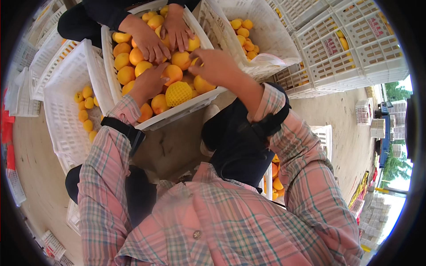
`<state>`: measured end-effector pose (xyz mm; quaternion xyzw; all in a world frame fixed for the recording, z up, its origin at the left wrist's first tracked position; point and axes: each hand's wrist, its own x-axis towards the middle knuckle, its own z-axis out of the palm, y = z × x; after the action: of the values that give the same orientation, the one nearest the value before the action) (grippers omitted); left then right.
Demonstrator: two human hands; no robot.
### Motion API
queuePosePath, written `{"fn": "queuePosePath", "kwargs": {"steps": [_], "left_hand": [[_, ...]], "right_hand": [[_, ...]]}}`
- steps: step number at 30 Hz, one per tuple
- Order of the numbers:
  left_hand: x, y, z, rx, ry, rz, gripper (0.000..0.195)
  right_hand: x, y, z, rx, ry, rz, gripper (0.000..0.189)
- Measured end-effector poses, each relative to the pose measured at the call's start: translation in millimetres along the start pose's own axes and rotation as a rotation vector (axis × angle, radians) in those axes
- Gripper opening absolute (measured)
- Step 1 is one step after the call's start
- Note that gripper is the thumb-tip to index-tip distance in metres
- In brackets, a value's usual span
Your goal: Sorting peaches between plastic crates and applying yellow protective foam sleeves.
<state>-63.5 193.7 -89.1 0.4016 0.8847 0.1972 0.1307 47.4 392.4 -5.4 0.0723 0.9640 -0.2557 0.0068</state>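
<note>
A white plastic crate [186, 105] full of yellow-orange fruit, possibly peaches, stands before me. My left hand [149, 81] reaches over its near left part, fingertips on an orange fruit [173, 73]; whether it grips the fruit is not plain. My right hand [213, 66] hangs over the right side with bent fingers, above and beside fruit; its fingertips are partly hidden against the fruit. Near the front wall, one fruit in a yellow foam net [179, 94] lies among bare ones. Across the crate, a co-worker's two hands [151, 43] rest on the fruit, close to my fingers.
A lined white crate [71, 99] with small yellow fruit stands at left, another lined crate [266, 31] with fruit at upper right. Stacked crates [339, 50] stand farther right. Beside my right leg is a crate of orange fruit [278, 183]. The co-worker's dark-clothed leg [78, 25] is at upper left.
</note>
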Motion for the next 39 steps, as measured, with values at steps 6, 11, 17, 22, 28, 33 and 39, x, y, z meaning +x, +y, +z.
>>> {"fn": "queuePosePath", "kwargs": {"steps": [6, 11, 17, 22, 28, 33, 39], "left_hand": [[34, -19, -9, -0.231, -0.253, 0.032, 0.063], [41, -17, -1, -0.150, -0.226, 0.147, 0.061], [45, 11, -1, -0.007, -0.176, 0.005, 0.064], [41, 35, 14, 0.149, -0.025, -0.115, 0.066], [38, 29, 7, 0.083, 0.313, -0.048, 0.056], [51, 28, 4, -0.659, -0.142, -0.739, 0.079], [43, 16, -2, -0.893, -0.289, -0.509, 0.095]], "right_hand": [[-15, -17, 53, -0.300, -0.248, -0.145, 0.047], [-21, -17, 74, -0.300, -0.288, -0.208, 0.056], [-22, -18, 79, -0.296, -0.266, -0.194, 0.053], [-21, -14, 76, -0.236, -0.250, -0.241, 0.039], [-23, -12, 76, -0.185, -0.214, -0.254, 0.033], [-22, -13, 77, -0.200, -0.260, -0.290, 0.034], [-21, -15, 74, -0.195, -0.279, -0.268, 0.035]]}}
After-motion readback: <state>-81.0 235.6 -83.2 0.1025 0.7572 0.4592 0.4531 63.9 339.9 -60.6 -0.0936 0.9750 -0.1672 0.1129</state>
